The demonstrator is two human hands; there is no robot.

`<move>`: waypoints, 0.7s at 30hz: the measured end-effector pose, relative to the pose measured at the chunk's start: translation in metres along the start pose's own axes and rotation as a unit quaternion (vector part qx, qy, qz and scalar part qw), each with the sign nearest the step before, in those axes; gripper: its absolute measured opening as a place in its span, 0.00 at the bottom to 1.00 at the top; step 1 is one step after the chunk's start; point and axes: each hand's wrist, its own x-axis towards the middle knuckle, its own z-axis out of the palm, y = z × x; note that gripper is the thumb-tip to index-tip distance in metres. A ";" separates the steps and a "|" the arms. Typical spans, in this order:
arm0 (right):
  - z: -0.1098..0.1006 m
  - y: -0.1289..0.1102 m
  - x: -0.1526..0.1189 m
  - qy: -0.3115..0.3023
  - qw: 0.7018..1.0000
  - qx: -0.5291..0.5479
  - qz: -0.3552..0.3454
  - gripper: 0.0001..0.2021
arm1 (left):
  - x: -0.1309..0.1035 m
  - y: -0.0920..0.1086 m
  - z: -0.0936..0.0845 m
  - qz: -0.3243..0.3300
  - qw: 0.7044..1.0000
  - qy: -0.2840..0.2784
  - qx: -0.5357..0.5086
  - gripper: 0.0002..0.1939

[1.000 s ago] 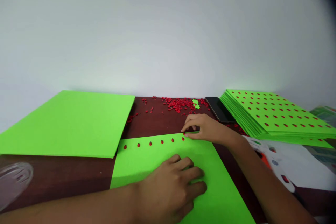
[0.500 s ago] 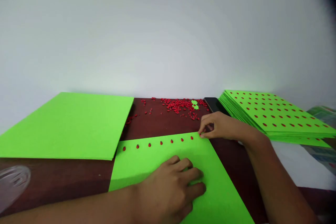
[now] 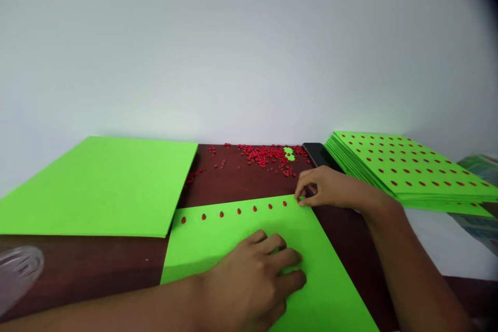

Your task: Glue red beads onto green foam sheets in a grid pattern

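A bright green sheet (image 3: 322,264) lies in front of me, with a row of several small red pieces (image 3: 238,211) along its far edge. My left hand (image 3: 259,280) rests on the middle of this sheet, fingers apart and slightly bent, holding nothing. At the sheet's far right corner, my right hand (image 3: 313,187) pinches a small red piece (image 3: 299,201) between thumb and finger, touching the sheet. Many loose red pieces (image 3: 260,155) are scattered on the dark table behind, with a light green flower-like piece (image 3: 289,153) among them.
Plain green sheets (image 3: 105,187) lie at the left. A thick stack of green sheets with red pieces (image 3: 412,161) stands at the right. A black phone (image 3: 319,155) lies beside it. White paper (image 3: 451,244) is at the right, a clear plastic object (image 3: 21,270) at the left edge.
My right hand has shifted very slightly to the right at the sheet's corner, and the red piece at its fingertips shows a little more. My left hand has stayed in place.
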 end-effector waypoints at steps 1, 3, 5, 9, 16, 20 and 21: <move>-0.001 0.000 -0.001 0.002 1.000 -0.001 -0.001 0.06 | 0.000 0.000 0.000 0.000 1.000 0.001 -0.002 0.18; -0.003 -0.002 -0.002 0.010 1.000 -0.004 0.000 0.06 | 0.000 -0.001 0.001 0.001 1.000 0.004 -0.006 0.18; -0.004 -0.004 -0.003 0.015 1.000 -0.005 0.002 0.05 | 0.000 -0.001 0.001 0.002 1.000 0.004 -0.010 0.17; -0.004 -0.007 -0.003 0.006 1.000 0.003 0.006 0.05 | 0.000 -0.001 0.001 0.000 1.000 -0.002 -0.009 0.17; 0.000 -0.003 -0.001 -0.014 1.000 0.008 0.022 0.03 | 0.000 -0.001 -0.001 -0.004 1.000 -0.013 -0.009 0.17; 0.002 -0.003 -0.002 -0.017 0.999 0.011 0.035 0.03 | 0.001 0.000 -0.001 -0.009 1.000 -0.008 -0.005 0.18; 0.002 -0.004 -0.002 -0.018 0.999 0.012 0.039 0.03 | 0.001 0.000 -0.001 -0.007 1.000 -0.007 -0.005 0.18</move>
